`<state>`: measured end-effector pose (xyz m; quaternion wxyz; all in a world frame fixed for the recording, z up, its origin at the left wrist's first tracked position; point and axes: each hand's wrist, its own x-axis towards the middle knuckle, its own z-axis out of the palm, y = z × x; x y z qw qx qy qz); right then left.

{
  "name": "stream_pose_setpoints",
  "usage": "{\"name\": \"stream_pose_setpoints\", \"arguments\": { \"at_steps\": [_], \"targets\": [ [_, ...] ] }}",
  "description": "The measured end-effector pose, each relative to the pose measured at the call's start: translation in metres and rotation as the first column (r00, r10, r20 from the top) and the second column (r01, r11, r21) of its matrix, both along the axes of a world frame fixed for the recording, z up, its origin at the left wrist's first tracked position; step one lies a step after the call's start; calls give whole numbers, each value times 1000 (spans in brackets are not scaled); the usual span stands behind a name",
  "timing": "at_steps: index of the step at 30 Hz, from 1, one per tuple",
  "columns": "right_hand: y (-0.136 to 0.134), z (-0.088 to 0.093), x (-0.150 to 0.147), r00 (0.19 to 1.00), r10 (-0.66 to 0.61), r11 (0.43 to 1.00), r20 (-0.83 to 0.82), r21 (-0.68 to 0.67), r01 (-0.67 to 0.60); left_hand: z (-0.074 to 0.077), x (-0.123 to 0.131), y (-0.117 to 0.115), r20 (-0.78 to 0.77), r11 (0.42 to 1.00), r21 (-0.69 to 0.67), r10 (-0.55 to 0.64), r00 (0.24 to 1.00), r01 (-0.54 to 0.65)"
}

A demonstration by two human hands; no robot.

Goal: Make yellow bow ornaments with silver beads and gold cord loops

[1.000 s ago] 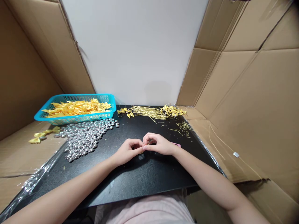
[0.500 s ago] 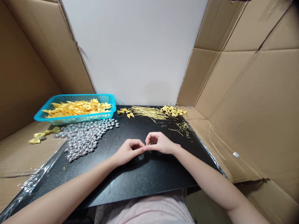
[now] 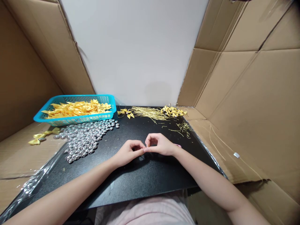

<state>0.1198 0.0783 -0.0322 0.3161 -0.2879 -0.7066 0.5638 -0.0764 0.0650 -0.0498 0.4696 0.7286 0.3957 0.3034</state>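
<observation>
Over the black tabletop (image 3: 112,187), my left hand (image 3: 131,152) and my right hand (image 3: 160,144) meet fingertip to fingertip. Both are closed in a pinch. A tiny orange-yellow bit shows between the fingertips; the fingers hide the rest, and its kind cannot be made out. Left of my hands spreads a pile of shiny silver beads (image 3: 84,137). Beyond my hands lies a bundle of gold twist ties (image 3: 150,113), with a heap of yellow ribbon bows (image 3: 173,111) at its right end. A pink loop (image 3: 178,145) peeks out behind my right wrist.
A blue plastic basket (image 3: 38,118) full of yellow ribbon bows stands at the back left. Yellow bows (image 3: 36,139) lie on cardboard beside it. Gold wire scraps (image 3: 184,127) lie at the right. Cardboard walls (image 3: 253,93) flank the table, and a white panel (image 3: 136,47) closes the back.
My right fingers have shifted slightly, and less of the orange bit shows between them. A little more of the pink loop is visible. My left hand has hardly moved.
</observation>
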Motion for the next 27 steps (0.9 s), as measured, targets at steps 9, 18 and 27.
{"name": "stream_pose_setpoints", "arguments": {
  "at_steps": [9,18,27],
  "targets": [
    [-1,4,1,998,-63,993,22,101,61,1,0,-1,-13,1000,-6,-2,1000,2],
    [0,3,1,996,-86,988,11,133,84,1,0,0,-31,1000,-6,-6,1000,6],
    [2,-1,1,993,-115,985,-15,125,116,-2,-1,1,-24,1000,-4,-13,1000,13]
  ]
}}
